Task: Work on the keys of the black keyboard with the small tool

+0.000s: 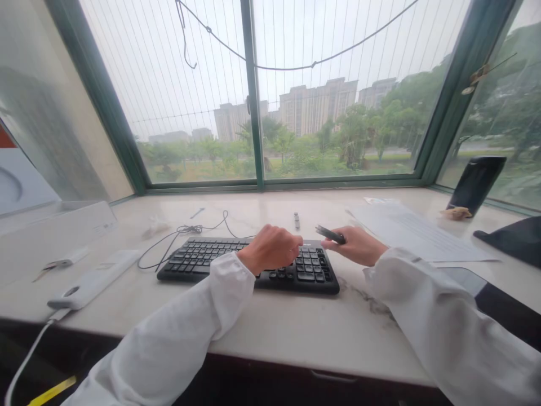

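— White sleeves [169, 338] lie nearest; and past them?
— Right hand [357, 246], clamped on a dark slim object [331, 233] by one end, presumably leaving the other clear. Apart from it, the left hand [270, 248] curls over the keyboard [194, 260]; I can't tell whether it holds anything.
— Why there?
— Likely easy reach: it's flat on the worktop [296, 327], cable [192, 229] bunched behind.

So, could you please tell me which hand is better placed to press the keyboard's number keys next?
Probably the left hand: it is over the keyboard, beside the number keys, while the right hand holds a slim dark object.
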A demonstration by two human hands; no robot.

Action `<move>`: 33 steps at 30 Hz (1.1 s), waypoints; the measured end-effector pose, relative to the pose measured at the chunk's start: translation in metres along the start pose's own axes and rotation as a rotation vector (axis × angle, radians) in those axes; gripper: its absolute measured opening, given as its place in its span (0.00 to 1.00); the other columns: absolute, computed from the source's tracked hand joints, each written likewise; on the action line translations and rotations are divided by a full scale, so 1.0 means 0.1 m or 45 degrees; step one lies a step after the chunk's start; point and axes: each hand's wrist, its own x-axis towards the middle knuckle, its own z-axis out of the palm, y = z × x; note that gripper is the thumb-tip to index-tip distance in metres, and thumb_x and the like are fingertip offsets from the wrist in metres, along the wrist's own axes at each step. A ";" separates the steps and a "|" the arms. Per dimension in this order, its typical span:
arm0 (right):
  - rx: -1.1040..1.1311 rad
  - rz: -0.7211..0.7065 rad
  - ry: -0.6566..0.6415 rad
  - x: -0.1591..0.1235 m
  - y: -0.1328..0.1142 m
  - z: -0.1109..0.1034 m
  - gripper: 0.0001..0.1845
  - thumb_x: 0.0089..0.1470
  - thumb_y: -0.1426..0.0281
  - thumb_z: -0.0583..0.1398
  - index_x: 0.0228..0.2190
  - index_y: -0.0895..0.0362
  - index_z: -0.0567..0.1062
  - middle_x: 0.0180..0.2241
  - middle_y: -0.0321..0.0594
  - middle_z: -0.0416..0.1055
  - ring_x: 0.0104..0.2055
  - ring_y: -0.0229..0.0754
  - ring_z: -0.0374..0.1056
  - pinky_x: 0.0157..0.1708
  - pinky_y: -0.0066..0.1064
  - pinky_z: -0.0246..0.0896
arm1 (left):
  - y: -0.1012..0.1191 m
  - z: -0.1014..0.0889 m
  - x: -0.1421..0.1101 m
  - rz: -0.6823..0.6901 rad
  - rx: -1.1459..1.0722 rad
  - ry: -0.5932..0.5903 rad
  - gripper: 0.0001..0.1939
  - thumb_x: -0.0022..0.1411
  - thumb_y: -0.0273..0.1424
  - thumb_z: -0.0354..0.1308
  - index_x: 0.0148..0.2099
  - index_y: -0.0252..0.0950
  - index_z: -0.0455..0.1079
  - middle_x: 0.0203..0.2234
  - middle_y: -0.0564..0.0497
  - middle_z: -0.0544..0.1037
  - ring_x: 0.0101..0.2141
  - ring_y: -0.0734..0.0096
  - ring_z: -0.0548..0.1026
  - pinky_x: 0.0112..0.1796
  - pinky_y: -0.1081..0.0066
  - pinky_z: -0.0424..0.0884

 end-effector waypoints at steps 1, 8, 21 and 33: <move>-0.003 0.002 -0.006 0.00 0.01 0.00 0.21 0.49 0.53 0.53 0.18 0.55 0.66 0.17 0.31 0.61 0.22 0.35 0.55 0.24 0.27 0.47 | -0.01 0.00 0.00 0.001 0.001 0.000 0.14 0.61 0.30 0.45 0.38 0.37 0.73 0.24 0.47 0.77 0.27 0.65 0.75 0.28 0.70 0.65; -0.008 0.058 0.032 0.02 0.08 0.01 0.21 0.50 0.51 0.52 0.21 0.54 0.70 0.19 0.32 0.64 0.24 0.36 0.58 0.26 0.28 0.51 | -0.04 -0.01 -0.01 -0.022 0.000 -0.007 0.15 0.61 0.32 0.46 0.36 0.36 0.74 0.24 0.46 0.77 0.26 0.65 0.74 0.28 0.69 0.65; -0.172 0.206 -0.106 0.03 0.12 0.00 0.21 0.52 0.52 0.52 0.30 0.56 0.73 0.29 0.39 0.72 0.32 0.42 0.66 0.31 0.29 0.54 | -0.03 0.02 0.00 0.031 -0.030 0.023 0.14 0.61 0.30 0.45 0.37 0.37 0.74 0.23 0.47 0.76 0.26 0.65 0.74 0.28 0.70 0.64; -0.359 0.360 -0.170 0.01 0.12 0.03 0.17 0.55 0.58 0.51 0.36 0.57 0.69 0.36 0.45 0.71 0.37 0.44 0.66 0.33 0.30 0.53 | 0.04 0.09 0.00 0.062 -0.073 0.038 0.15 0.62 0.31 0.45 0.40 0.39 0.73 0.25 0.47 0.78 0.27 0.66 0.76 0.28 0.71 0.65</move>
